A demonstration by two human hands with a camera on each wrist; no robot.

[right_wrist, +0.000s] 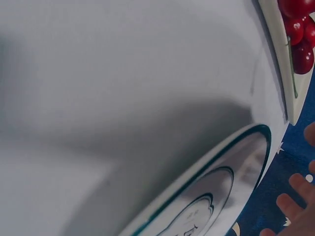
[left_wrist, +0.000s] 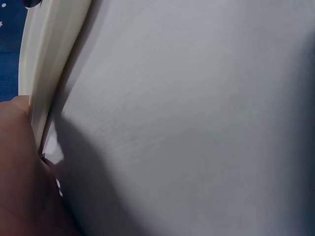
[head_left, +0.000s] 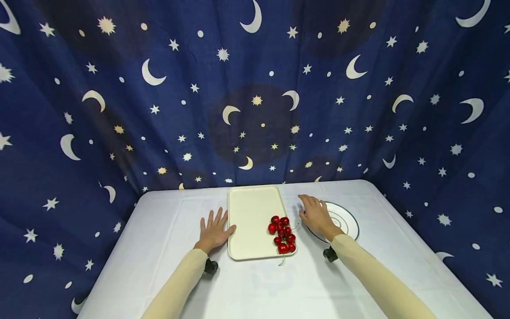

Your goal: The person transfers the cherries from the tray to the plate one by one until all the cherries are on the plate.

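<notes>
A cream rectangular tray [head_left: 249,212] lies on the table, with a cluster of red cherries [head_left: 282,248] at its near right part. My left hand [head_left: 214,231] has its fingers spread flat beside the tray's left side, its thumb on the tray's rim [left_wrist: 47,64]. To the right of the tray is a white plate [head_left: 349,222] with a dark green rim. Over the plate's left part hovers my right hand [head_left: 317,217], its fingers loosely bent and holding nothing. The right wrist view shows those fingers [right_wrist: 301,189] apart from the plate's surface.
A white cloth [head_left: 275,292] covers the table. Behind and at both sides hangs a dark blue curtain [head_left: 191,110] with moons and stars. Thin cherry stems [head_left: 282,262] stick out past the tray's edge.
</notes>
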